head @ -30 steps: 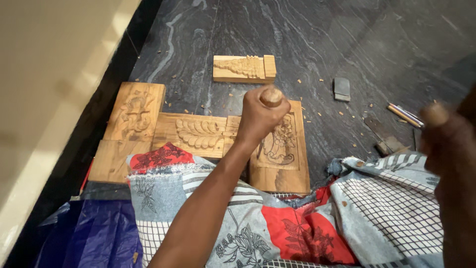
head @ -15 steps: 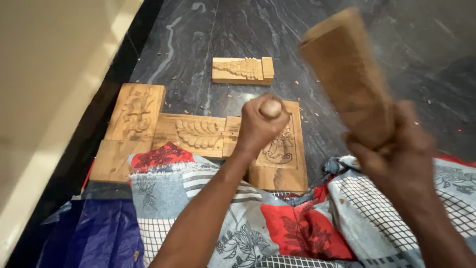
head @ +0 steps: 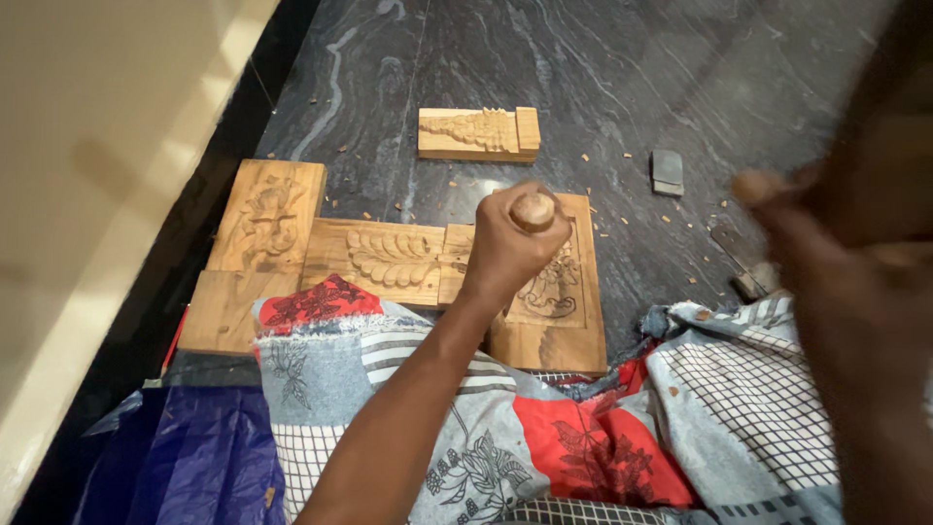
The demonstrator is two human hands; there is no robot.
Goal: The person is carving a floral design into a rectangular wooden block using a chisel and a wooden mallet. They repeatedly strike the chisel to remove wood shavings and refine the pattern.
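My left hand [head: 501, 255] is closed in a fist around a chisel, whose round wooden handle [head: 533, 207] sticks up from the fist. The chisel stands on a carved wooden panel [head: 571, 297] lying on the dark stone floor; its blade is hidden by the hand. My right hand [head: 826, 253] is at the right edge, heavily blurred by motion. It grips the wooden mallet, of which only the pale handle end [head: 753, 185] shows.
A leaf-carved panel [head: 389, 258] and a taller carved panel [head: 267, 209] adjoin on the left. A small carved block [head: 476, 133] lies farther out, with a grey stone [head: 667, 171] and metal tools [head: 743, 261] to the right. Patterned cloth [head: 583, 437] covers my lap. A cream wall [head: 87, 194] runs along the left.
My right hand raised the wooden mallet high above the chisel half a second ago and has since swung back to the right edge. The left hand has kept the chisel in place.
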